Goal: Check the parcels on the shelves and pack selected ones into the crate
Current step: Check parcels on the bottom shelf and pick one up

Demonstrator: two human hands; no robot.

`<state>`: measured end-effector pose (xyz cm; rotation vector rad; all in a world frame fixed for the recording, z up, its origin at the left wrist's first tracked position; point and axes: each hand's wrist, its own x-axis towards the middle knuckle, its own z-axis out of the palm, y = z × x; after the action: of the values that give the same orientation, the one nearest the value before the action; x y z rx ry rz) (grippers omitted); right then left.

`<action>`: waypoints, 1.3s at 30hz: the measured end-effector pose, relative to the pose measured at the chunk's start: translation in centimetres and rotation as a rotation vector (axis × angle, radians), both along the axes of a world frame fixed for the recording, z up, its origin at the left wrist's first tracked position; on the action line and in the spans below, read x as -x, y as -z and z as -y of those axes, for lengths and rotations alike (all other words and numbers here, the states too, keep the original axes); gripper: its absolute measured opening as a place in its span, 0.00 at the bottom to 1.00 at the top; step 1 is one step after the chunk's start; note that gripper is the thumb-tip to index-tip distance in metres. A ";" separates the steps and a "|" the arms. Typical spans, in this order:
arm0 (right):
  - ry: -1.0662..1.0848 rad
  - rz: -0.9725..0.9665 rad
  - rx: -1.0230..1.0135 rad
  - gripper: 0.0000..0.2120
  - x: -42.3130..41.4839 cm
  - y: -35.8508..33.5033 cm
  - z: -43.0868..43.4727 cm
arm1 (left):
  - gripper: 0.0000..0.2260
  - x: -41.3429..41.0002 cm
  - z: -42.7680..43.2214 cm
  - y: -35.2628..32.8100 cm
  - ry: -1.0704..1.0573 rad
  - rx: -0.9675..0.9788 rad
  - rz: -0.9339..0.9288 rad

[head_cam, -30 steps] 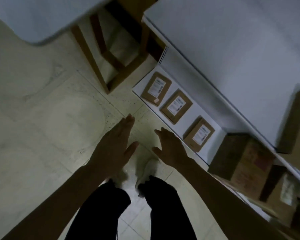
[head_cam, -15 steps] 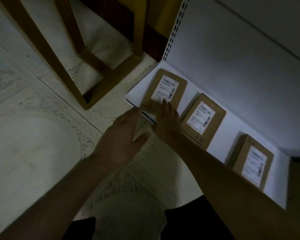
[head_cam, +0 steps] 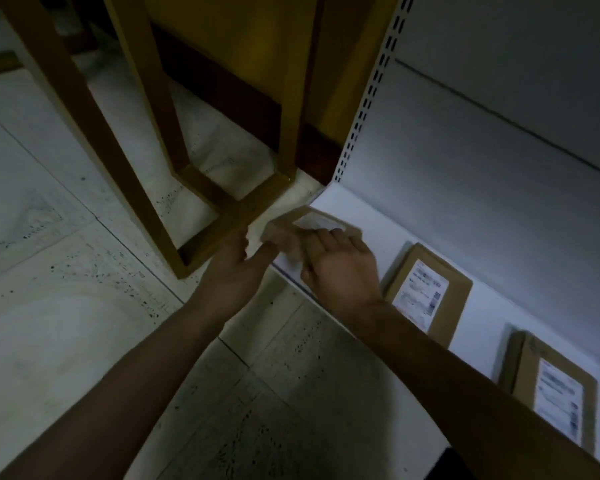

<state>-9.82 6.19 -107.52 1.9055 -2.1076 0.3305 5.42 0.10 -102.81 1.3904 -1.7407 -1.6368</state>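
A flat brown parcel (head_cam: 307, 221) with a white label is lifted and blurred above the left end of the bottom white shelf (head_cam: 361, 216). My right hand (head_cam: 340, 268) grips its right side, fingers over the label. My left hand (head_cam: 238, 268) touches its left edge with thumb and fingertips. Two more brown parcels lie flat on the shelf: one (head_cam: 430, 292) just right of my right hand, another (head_cam: 555, 393) at the right edge. No crate is in view.
A wooden table frame (head_cam: 222, 209) stands on the pale tiled floor (head_cam: 66, 306) just left of the shelf end. The shelf's perforated upright (head_cam: 368, 102) and white back panel (head_cam: 482, 150) rise behind the parcels.
My right hand went from resting on the leftmost parcel to lifting it off the shelf. My left hand moved in to its left edge. The view came closer.
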 end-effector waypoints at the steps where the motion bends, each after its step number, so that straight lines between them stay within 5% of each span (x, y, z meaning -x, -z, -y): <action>1: -0.094 0.007 0.134 0.14 -0.1 -1.6 -0.1 | 0.32 -0.4 0.2 -0.4 -0.014 -0.092 -0.075; 4: -0.370 -0.025 0.289 0.14 -1.5 -4.6 -0.4 | 0.23 -1.4 1.0 -1.8 -0.059 -0.305 -0.357; 7: -0.392 0.123 0.244 0.20 -2.2 -6.0 -0.3 | 0.17 -2.4 1.5 -2.5 -0.124 -0.297 -0.481; 12: 0.027 0.890 0.312 0.23 -2.0 -7.9 -1.9 | 0.24 -4.2 1.1 -3.8 -0.081 -0.227 -0.597; 15: 0.068 1.314 0.200 0.21 -1.1 -8.2 -2.0 | 0.25 -4.6 0.4 -4.3 -0.028 -0.194 -0.628; 20: 0.027 1.382 0.220 0.14 -1.6 -8.9 -1.8 | 0.24 -5.0 -0.1 -4.7 -0.099 -0.223 -0.635; 30: -0.078 1.354 0.241 0.11 -2.6 -8.8 -1.3 | 0.19 -6.0 -0.7 -4.6 -0.116 0.084 -0.323; 32: -0.067 1.374 0.251 0.10 -2.9 -8.8 -1.3 | 0.17 -6.1 -0.6 -4.5 -0.143 0.208 -0.235; 35: -0.059 1.434 0.109 0.14 -3.6 -8.8 -1.6 | 0.14 -5.5 -1.8 -4.8 -0.131 0.711 0.067; 39: -0.141 2.073 0.020 0.34 -4.5 -8.9 -1.8 | 0.24 -3.0 -5.3 -3.9 0.136 1.167 0.255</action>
<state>-5.34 8.00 -98.60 1.4457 -2.3474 3.3315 8.41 5.44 -98.87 0.8822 -2.3287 -0.2446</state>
